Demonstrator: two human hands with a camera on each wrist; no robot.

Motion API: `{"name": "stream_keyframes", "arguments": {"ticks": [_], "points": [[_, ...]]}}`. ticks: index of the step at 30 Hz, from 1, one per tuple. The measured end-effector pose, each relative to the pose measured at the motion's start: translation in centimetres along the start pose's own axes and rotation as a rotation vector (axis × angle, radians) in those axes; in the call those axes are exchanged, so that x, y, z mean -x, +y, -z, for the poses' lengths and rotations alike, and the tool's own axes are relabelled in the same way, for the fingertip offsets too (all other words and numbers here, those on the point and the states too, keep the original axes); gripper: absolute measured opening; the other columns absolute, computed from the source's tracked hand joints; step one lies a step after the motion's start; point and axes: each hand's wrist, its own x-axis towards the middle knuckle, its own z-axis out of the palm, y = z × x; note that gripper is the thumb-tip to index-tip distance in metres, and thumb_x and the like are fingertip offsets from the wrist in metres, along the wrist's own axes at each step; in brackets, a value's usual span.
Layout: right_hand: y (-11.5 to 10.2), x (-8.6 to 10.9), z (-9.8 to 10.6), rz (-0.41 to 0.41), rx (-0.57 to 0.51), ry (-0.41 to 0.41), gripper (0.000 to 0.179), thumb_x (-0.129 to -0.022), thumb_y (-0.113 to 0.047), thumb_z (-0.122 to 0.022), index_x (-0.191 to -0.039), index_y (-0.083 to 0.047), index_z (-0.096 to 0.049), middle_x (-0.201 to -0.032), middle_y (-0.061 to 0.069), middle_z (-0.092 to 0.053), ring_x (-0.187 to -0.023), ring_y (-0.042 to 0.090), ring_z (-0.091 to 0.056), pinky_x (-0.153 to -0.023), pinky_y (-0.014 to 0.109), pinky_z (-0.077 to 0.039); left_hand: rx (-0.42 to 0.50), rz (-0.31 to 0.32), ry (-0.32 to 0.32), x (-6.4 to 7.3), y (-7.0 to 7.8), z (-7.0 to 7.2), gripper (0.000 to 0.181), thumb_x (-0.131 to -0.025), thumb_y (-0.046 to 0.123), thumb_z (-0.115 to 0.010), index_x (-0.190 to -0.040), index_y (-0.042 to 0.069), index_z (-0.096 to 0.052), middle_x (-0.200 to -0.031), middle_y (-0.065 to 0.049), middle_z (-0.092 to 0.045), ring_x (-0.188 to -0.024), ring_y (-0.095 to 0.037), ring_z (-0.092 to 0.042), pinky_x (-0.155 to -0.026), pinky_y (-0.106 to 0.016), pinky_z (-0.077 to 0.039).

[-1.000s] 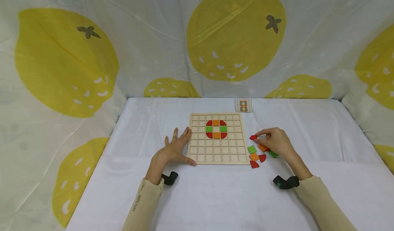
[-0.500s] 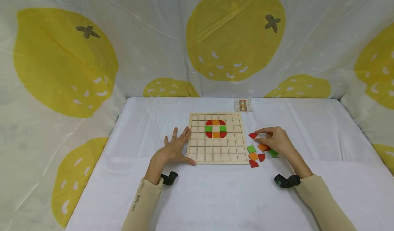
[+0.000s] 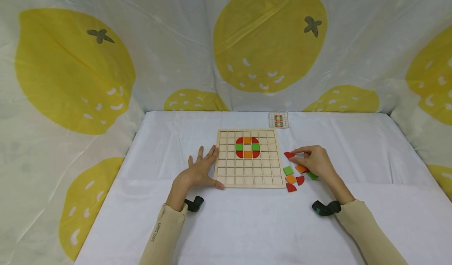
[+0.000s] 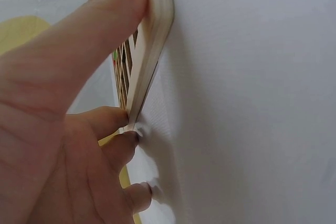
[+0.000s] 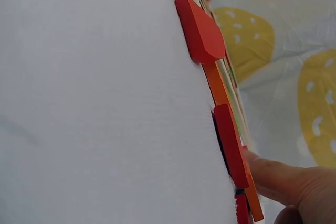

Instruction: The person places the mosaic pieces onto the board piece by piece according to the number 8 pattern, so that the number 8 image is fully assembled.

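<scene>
My left hand [image 3: 198, 174] lies with spread fingers at the left edge of the square wooden grid board [image 3: 234, 180]. In the left wrist view the thumb [image 4: 100, 27] presses on the board's rim [image 4: 157, 19] near a corner, and fingertips touch its side. Red, orange and green tiles form a ring in the board's upper middle, around one bare cell. Right of the board, my right hand [image 3: 314, 161] pinches a red quarter-circle tile [image 3: 288, 155] between thumb and forefinger. Beneath and beside that hand lie an orange tile [image 3: 301, 168] and a green tile [image 3: 312, 176], partly hidden.
Near the board's right edge lie a green square tile [image 3: 288, 170], an orange square tile [image 3: 291, 179] and red quarter-circle tiles [image 3: 291, 187]. A small pattern card [image 3: 278, 120] is behind the board. A lemon-print curtain [image 3: 176, 41] closes off the white table's back.
The red quarter-circle tile in my right hand has shifted slightly left and away from me, turning a little. My left hand stays on the board's edge.
</scene>
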Motion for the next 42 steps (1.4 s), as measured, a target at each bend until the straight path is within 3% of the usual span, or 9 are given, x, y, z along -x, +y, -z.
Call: {"name": "stream_keyframes", "arguments": {"ticks": [6, 12, 20, 32, 42], "points": [[-0.2, 0.2, 0.0, -0.001, 0.017, 0.036, 0.034, -0.084, -0.03, -0.088, -0.106, -0.005, -0.082, -0.054, -0.003, -0.037, -0.046, 0.014, -0.036, -0.044, 0.024, -0.025, 0.001, 0.004, -0.003, 0.0, 0.1, 0.0, 0.144, -0.064, 0.06, -0.092, -0.168, 0.022, 0.0, -0.176, 0.004, 0.009, -0.159, -0.039, 0.024, -0.118, -0.079, 0.011], [0.0, -0.1, -0.4, -0.011, -0.024, -0.004, 0.035, -0.087, -0.025, -0.086, -0.114, -0.004, -0.08, -0.055, -0.003, -0.037, -0.047, 0.013, -0.035, -0.046, 0.023, -0.025, -0.012, 0.01, -0.006, -0.1, -0.2, -0.1, 0.144, -0.064, 0.063, -0.091, -0.167, 0.024, 0.001, -0.175, 0.005, 0.01, -0.159, -0.039, 0.023, -0.118, -0.079, 0.009], [-0.2, -0.1, -0.6, 0.023, -0.007, 0.002, 0.033, -0.088, -0.025, -0.084, -0.113, -0.003, -0.079, -0.056, -0.003, -0.035, -0.047, 0.014, -0.036, -0.046, 0.023, -0.024, -0.038, 0.012, -0.007, -0.1, -0.2, -0.1, 0.145, -0.063, 0.068, -0.089, -0.167, 0.025, 0.002, -0.175, 0.006, 0.009, -0.159, -0.038, 0.022, -0.119, -0.08, 0.007], [-3.8, 0.3, -2.6, 0.04, -0.08, -0.073, 0.031, -0.085, -0.025, -0.087, -0.109, -0.007, -0.081, -0.057, -0.004, -0.032, -0.05, 0.014, -0.031, -0.046, 0.022, -0.02, -0.046, 0.023, -0.004, -0.2, -0.3, -0.3, 0.144, -0.065, 0.065, -0.09, -0.168, 0.025, 0.002, -0.175, 0.005, 0.01, -0.16, -0.039, 0.021, -0.119, -0.079, 0.006], [-6.0, 0.4, -5.5, 0.143, -0.093, -0.113, 0.025, -0.084, -0.025, -0.088, -0.101, -0.008, -0.082, -0.054, -0.005, -0.031, -0.054, 0.012, -0.029, -0.051, 0.022, -0.022, 0.002, 0.001, -0.007, 0.0, -0.4, -0.1, 0.144, -0.065, 0.065, -0.09, -0.167, 0.024, 0.002, -0.175, 0.004, 0.011, -0.159, -0.037, 0.024, -0.119, -0.078, 0.01]]}}
